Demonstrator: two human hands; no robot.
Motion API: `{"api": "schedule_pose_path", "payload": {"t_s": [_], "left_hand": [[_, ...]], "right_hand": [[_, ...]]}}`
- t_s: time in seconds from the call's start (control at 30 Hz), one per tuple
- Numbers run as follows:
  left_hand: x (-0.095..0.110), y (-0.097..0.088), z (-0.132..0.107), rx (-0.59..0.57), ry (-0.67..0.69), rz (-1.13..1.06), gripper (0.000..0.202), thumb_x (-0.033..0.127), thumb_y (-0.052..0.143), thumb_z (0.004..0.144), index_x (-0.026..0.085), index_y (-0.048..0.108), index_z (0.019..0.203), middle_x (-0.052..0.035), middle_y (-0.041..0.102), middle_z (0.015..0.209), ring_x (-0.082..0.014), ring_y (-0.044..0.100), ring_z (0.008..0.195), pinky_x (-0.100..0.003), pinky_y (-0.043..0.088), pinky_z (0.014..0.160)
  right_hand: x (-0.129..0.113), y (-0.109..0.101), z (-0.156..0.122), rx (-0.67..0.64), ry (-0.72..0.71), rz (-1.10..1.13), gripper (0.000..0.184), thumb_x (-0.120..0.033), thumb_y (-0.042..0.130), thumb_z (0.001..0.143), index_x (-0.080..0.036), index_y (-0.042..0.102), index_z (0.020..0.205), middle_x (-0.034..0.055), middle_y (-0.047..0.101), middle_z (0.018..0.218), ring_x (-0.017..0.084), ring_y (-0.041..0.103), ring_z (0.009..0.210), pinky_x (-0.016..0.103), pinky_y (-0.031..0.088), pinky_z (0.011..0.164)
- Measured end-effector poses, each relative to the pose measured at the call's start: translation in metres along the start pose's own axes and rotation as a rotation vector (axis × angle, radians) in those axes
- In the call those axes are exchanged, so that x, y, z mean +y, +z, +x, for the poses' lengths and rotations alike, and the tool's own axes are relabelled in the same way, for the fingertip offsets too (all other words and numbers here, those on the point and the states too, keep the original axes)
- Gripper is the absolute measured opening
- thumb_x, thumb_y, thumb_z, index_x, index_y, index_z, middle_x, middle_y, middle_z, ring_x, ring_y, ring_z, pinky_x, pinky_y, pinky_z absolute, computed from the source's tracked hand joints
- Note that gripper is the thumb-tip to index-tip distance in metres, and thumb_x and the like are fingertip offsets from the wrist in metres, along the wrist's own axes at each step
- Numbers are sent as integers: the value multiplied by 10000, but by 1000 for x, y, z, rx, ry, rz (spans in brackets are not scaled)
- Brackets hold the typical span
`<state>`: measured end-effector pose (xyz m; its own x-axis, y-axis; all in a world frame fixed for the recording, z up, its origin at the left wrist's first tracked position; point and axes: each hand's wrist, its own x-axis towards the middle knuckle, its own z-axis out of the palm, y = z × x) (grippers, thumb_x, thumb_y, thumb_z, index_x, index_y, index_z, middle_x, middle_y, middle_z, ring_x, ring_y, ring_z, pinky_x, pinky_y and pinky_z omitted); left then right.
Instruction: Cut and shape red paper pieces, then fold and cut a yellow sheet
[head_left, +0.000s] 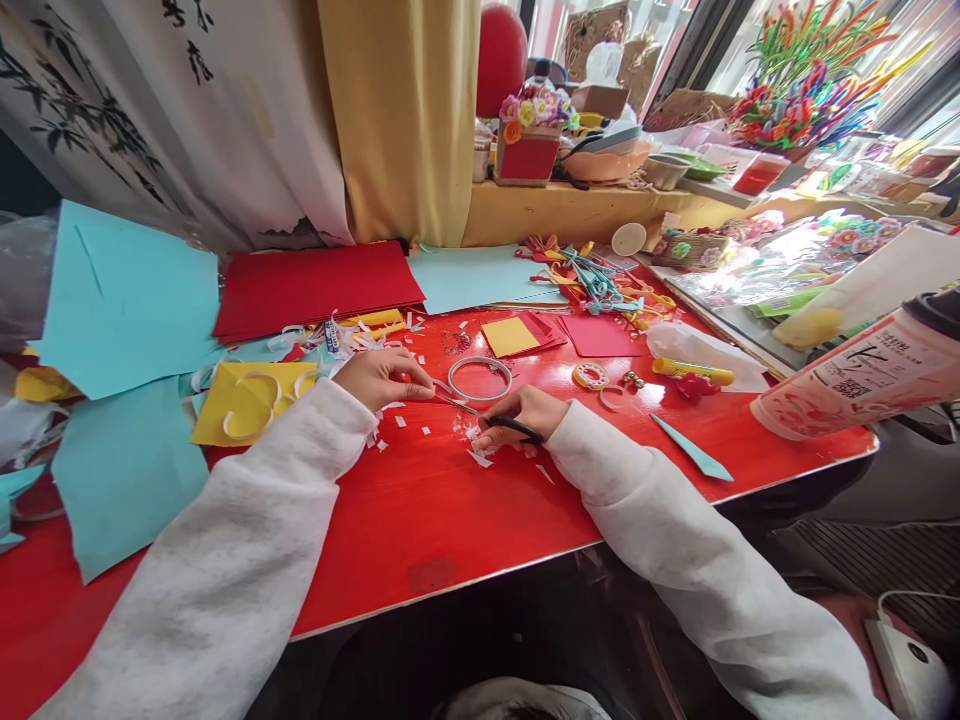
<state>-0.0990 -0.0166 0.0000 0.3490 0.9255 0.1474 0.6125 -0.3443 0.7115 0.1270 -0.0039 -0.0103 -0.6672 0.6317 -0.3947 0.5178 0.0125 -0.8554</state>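
Scissors [517, 428] in curled right fingers [510, 404], blades [459, 405] beside bunched left fingers [415, 388], their hold unclear.

Red table [420, 520] with white scraps [481, 459], red sheets [319, 288], teal strip [693, 449].

Bright windows [709, 50] stand beside a gold curtain [405, 120], behind a glossy red table [420, 520].

The right hand [525, 411] grips black-handled scissors [517, 428] above the red worktop [420, 530], blades [456, 403] toward the left hand [384, 379], white scraps [480, 459] nearby
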Motion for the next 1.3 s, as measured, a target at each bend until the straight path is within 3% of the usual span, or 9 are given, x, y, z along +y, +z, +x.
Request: {"api": "schedule_pose_path", "payload": {"t_s": [0.2, 0.3, 0.43, 0.5, 0.63, 0.73, 0.97, 1.13, 1.3], "left_hand": [[-1, -13, -2, -24, -16, 58, 238, 423, 598, 605, 197, 644, 660, -11, 563, 716, -119, 489, 648, -253, 385, 674], [-5, -27, -5, 103, -97, 29, 276, 445, 591, 608, 185, 621, 694, -31, 586, 781, -150, 516, 732, -278, 399, 714], [-6, -24, -3, 284, -191, -198, 481, 445, 567, 638, 172, 506, 1029, -65, 556, 1010, -180, 527, 887, -304, 428, 743], [-5, -9, 0, 231, -139, -283, 564, 385, 603, 621, 178, 435, 1118, -75, 504, 1124, -193, 496, 991, -307, 421, 792], [1, 26, 4, -60, -5, -331, 526, 273, 597, 640, 185, 438, 1133, -67, 463, 1208, -199, 424, 1110, -310, 363, 901], [6, 41, 4, -132, 26, -279, 507, 241, 574, 658, 205, 442, 1146, -47, 473, 1209, -191, 421, 1118, -308, 333, 934], [8, 28, 5, 201, -117, -73, 388, 342, 591, 629, 196, 541, 985, -23, 611, 938, -195, 550, 884, -309, 408, 797], [6, 10, 4, 458, -244, 72, 336, 401, 560, 645, 197, 559, 912, -16, 608, 842, -188, 557, 776, -297, 418, 710], [-9, 15, 8, 401, -157, 207, 358, 358, 590, 617, 178, 571, 926, -71, 562, 970, -217, 519, 912, -335, 395, 810]], "right_hand": [[3, -2, 2, 15, -21, 8, 358, -431, 680, 506, -94, 583, 576, -67, 379, 342, 14, 311, 273, 148, 207, 263], [3, -4, 1, 10, -20, 13, 356, -423, 683, 505, -91, 601, 607, -63, 396, 356, 22, 330, 285, 153, 232, 272], [5, -6, 0, -51, -70, 10, 375, -429, 670, 530, -111, 629, 723, -55, 443, 405, 32, 362, 327, 157, 274, 297], [6, -7, 0, -87, -80, 4, 394, -434, 669, 529, -114, 631, 756, -56, 447, 413, 33, 366, 343, 157, 284, 306], [5, -8, 0, -222, -115, 12, 432, -413, 674, 535, -124, 619, 852, -45, 501, 499, 22, 378, 386, 147, 314, 343], [3, -9, -1, -263, -117, 19, 442, -403, 679, 531, -127, 610, 869, -30, 536, 565, 19, 383, 401, 150, 319, 359], [10, -17, 0, -362, -270, 47, 560, -352, 719, 488, -129, 534, 968, -40, 489, 649, 41, 425, 537, 169, 366, 492], [17, -21, 5, -201, -491, 42, 701, -350, 760, 387, -154, 464, 991, -21, 435, 787, 76, 414, 693, 202, 369, 611], [14, -25, 10, 231, -587, 354, 544, -377, 704, 494, -198, 433, 931, 1, 408, 833, 102, 414, 763, 215, 376, 635]]}}
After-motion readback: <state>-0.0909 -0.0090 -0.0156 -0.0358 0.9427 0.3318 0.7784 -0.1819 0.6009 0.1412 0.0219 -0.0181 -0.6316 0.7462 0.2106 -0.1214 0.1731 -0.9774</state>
